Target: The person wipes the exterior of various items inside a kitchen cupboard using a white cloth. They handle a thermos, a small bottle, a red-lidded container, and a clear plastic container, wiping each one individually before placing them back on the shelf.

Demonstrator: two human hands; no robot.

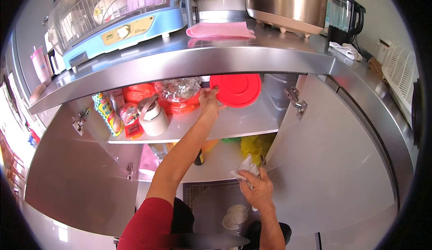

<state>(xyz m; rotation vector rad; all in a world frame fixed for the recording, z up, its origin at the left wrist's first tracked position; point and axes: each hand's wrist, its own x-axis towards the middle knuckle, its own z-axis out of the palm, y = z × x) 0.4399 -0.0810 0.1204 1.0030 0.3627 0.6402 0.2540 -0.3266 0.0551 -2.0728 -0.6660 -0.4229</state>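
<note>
The left hand (pixel 209 100) pinches the red lid (pixel 237 89) at its left rim; the right hand (pixel 258 190) clutches a soft white cloth (pixel 247 167). Probably light, stiff, slick, the lid suits rim holds.

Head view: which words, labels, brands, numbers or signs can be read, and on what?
I won't copy print; it stands on:
Blue dish rack: panel lettering.
Green-yellow pack: large lettering.
Red sachet: too small to read.
Pink cup: blurred marks.
Red lid: none visible.
</note>
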